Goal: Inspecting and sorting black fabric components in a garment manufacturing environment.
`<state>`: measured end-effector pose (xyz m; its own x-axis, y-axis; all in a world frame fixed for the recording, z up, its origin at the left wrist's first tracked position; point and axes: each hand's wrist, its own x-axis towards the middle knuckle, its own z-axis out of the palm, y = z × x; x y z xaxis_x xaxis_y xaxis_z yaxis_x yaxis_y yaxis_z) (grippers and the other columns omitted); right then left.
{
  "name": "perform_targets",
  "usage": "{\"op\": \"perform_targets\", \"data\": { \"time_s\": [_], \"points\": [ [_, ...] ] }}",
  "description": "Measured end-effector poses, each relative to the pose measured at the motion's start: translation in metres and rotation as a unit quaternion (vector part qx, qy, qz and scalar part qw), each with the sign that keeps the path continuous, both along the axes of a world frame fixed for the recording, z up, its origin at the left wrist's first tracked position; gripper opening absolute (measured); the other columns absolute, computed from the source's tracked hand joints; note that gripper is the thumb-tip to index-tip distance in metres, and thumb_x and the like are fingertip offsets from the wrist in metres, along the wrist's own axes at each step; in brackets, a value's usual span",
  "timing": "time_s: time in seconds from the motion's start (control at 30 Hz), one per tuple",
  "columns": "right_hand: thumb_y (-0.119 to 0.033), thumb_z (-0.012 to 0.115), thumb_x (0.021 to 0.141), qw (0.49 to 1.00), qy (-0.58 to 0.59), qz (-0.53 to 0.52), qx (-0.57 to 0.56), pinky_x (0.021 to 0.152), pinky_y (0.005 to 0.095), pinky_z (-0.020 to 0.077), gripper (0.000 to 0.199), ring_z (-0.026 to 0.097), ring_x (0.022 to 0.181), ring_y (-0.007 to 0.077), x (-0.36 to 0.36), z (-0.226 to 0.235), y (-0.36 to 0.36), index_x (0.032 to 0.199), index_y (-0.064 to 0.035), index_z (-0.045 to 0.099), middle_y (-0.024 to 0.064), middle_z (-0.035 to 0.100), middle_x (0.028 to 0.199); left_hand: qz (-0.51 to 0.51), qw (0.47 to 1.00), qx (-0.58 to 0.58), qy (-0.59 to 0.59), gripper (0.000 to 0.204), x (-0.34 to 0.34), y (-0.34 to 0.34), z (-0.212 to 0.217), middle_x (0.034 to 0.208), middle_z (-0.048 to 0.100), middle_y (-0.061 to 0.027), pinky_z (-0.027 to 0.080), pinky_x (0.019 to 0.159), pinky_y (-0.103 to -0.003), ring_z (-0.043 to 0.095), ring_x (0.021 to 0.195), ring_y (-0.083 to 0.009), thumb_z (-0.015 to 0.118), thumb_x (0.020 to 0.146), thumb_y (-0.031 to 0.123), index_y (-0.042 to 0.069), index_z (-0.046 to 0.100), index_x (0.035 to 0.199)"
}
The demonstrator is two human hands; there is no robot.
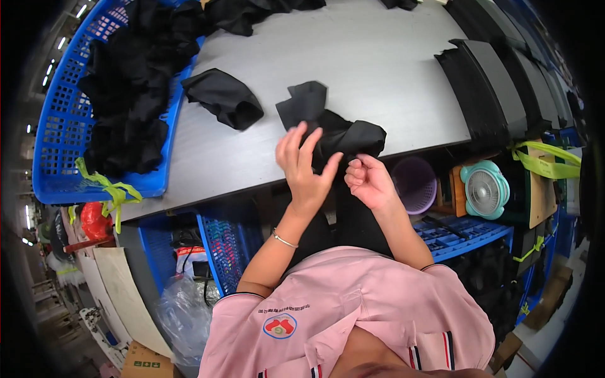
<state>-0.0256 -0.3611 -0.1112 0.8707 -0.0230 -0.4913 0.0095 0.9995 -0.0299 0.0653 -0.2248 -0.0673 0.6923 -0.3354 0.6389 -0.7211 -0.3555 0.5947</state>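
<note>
A dark piece of black fabric (343, 135) lies crumpled near the front edge of the grey table (372, 63), with one flap raised toward the far side. My left hand (302, 167) is over its left part, fingers spread and slightly blurred; whether they touch the cloth is unclear. At the near edge of the cloth, my right hand (370, 181) is closed in a pinch on its border. Another folded black fabric piece (222, 97) rests apart, to the left on the tabletop.
A blue basket (57, 120) heaped with black cloth stands at the left. Stacks of black and grey flat pieces (488, 88) line the right side. Below the table edge are a purple bin (414, 183), a turquoise fan (485, 190) and blue crates (466, 238).
</note>
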Motion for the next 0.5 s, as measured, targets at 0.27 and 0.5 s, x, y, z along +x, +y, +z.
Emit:
{"op": "perform_targets", "data": {
  "time_s": [0.27, 0.5],
  "points": [
    [-0.016, 0.061, 0.096, 0.957, 0.056, -0.029, -0.283, 0.057, 0.0271, 0.0501, 0.013, 0.062, 0.063, 0.0158, -0.044, 0.021, 0.016, 0.091, -0.0057, 0.056, 0.0080, 0.064, 0.077, -0.083, 0.995, 0.054, 0.028, 0.025, -0.005, -0.018, -0.005, 0.136, 0.056, -0.0117, 0.023, 0.112, -0.054, 0.041, 0.134, -0.0346, 0.081, 0.074, 0.022, 0.009, 0.074, 0.094],
    [-0.002, 0.063, 0.091, 0.534, 0.103, -0.121, -0.830, 0.069, 0.0314, 0.0523, 0.010, 0.066, 0.078, 0.0211, -0.064, 0.041, 0.035, 0.101, 0.0003, 0.062, 0.0107, 0.065, 0.092, -0.151, 0.978, 0.088, 0.117, 0.016, -0.001, -0.021, -0.029, 0.145, 0.051, -0.0128, 0.014, 0.116, -0.058, 0.040, 0.139, -0.0350, 0.070, 0.088, 0.019, 0.005, 0.071, 0.095]
  ]
}}
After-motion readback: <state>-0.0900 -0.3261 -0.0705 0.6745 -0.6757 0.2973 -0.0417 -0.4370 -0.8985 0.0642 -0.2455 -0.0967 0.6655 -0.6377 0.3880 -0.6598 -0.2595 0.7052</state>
